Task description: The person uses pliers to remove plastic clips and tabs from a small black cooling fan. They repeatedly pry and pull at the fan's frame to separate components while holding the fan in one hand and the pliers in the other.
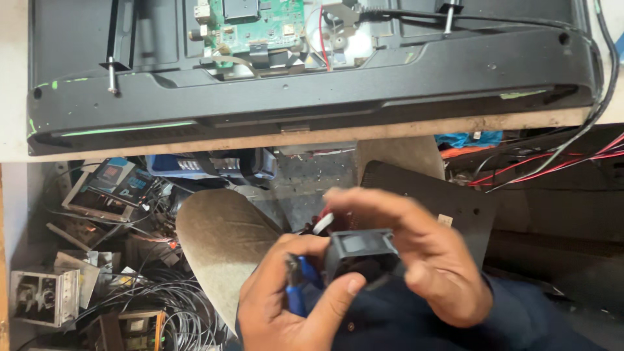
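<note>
— What are the hands doing, low in the frame's middle?
— Both grasp a small black boxy part (361, 250): left hand (296, 305) clenched under it with a blue-handled tool (296, 292), right hand (422, 253) curled over its top.
— And above?
— A black television back (312, 84) with a green circuit board (257, 26) lies on the counter (13, 78).

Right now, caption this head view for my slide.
Both hands hold a small black part below an opened television back.

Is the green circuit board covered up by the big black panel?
No, the green circuit board lies bare in an opening of the big black panel on the table, with wires beside it.
</note>
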{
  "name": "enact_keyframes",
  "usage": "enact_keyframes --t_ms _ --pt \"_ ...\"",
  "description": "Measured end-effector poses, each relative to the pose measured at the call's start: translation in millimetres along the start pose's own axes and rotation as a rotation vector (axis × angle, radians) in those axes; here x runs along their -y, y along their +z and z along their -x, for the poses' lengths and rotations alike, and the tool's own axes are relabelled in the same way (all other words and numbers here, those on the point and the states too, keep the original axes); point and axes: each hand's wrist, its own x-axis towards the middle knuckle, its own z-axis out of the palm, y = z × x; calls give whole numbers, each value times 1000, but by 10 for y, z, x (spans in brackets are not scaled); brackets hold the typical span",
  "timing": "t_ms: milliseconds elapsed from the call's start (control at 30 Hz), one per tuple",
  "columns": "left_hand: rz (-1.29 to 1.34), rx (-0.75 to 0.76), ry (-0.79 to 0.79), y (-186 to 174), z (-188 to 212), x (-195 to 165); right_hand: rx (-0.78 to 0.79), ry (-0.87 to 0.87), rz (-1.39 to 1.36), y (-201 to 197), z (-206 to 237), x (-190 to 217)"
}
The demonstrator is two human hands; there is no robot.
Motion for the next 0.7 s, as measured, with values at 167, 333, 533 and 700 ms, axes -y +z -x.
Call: enact_keyframes --t_ms 167,333,533,700 --pt "-370 140 292 -32 -118 -116 75 213 -111 1 -6 -37" --pt "-615 78 480 -145 -252 -357 -93 161 -243 19 10 -168" --pt "-835 328 442 -256 -281 -426 -206 177 -289 -58 105 -258" --pt "-841 439 332 -240 -282 -385 -226 188 -264 -69 170 -287"
